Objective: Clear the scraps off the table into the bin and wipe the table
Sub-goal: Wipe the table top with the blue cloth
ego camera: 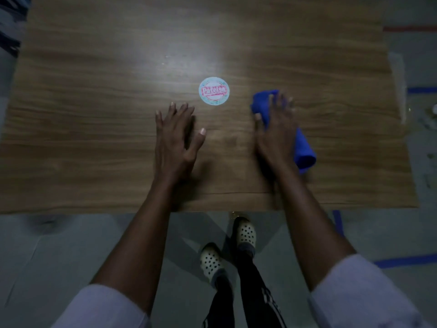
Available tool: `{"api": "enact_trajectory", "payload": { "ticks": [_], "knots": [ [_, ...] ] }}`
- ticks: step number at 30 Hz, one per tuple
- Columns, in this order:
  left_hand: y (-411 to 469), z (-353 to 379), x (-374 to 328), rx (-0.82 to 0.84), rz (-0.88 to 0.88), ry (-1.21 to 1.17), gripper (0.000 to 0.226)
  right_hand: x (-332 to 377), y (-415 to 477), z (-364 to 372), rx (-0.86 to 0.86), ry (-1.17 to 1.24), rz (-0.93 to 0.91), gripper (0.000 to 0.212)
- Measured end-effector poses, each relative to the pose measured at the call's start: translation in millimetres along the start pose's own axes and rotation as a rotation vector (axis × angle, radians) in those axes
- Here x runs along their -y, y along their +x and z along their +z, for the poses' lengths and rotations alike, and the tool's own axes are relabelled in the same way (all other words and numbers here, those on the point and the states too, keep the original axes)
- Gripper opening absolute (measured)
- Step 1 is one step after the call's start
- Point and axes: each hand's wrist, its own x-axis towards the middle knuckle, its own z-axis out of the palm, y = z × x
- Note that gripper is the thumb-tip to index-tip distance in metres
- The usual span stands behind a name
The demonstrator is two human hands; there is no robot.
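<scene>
- The table (94, 138) is a wood-grain top that fills most of the view. Its near edge runs just ahead of the person's feet, and no large scraps show on it. The bin is not in view.
- The right grip (276, 129) lies flat on the blue cloth in the table's right half, roughly midway between the near and far edges. Its fingers are straight and spread, pointing toward the far edge. They press down on the cloth rather than curl round it.
- The left grip (173, 136) rests palm-down on bare wood just left of the table's middle. Its fingers are straight, the thumb is out to the side, and it holds nothing.
- The blue cloth (305, 152) is rolled or bunched into a long shape. Its long axis slants from the table's middle toward the near right corner, and both ends stick out from under the hand.
- A round printed disc (214, 91), sticker or coaster I cannot tell, lies flat at the table's middle. It is between the two hands and slightly farther from the near edge than they are. It sits near both sets of fingertips without touching either.
- A few pale specks (165, 60) seem to lie beyond the disc toward the far edge, though they are too faint to be sure of.
- My reading is that the wiping stage is under way. The unwiped wood lies left of and beyond the cloth, so the next stroke likely sweeps toward the middle. The right hand alone carries the cloth, and the disc sits in its path.
</scene>
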Motion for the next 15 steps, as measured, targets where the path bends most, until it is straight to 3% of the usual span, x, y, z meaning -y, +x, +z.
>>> {"api": "enact_trajectory", "payload": {
  "ticks": [2,6,9,11,15],
  "knots": [
    [0,1,1,-0.009,0.002,-0.013,0.063,39,-10,28,0.029,0.002,-0.086,0.062],
    [-3,-9,-3,-0.021,-0.067,-0.131,0.062,114,-70,40,0.220,0.258,-0.268,0.057],
    [0,-18,-5,-0.032,-0.155,-0.181,0.062,94,-93,28,0.288,0.056,-0.443,0.067],
    [4,-14,-7,-0.019,-0.194,-0.143,0.064,57,-91,12,0.263,-0.109,-0.355,0.073],
    [12,4,-16,-0.131,-0.287,-0.020,0.067,-14,-42,-20,0.053,-0.248,-0.076,0.079]
  ]
}}
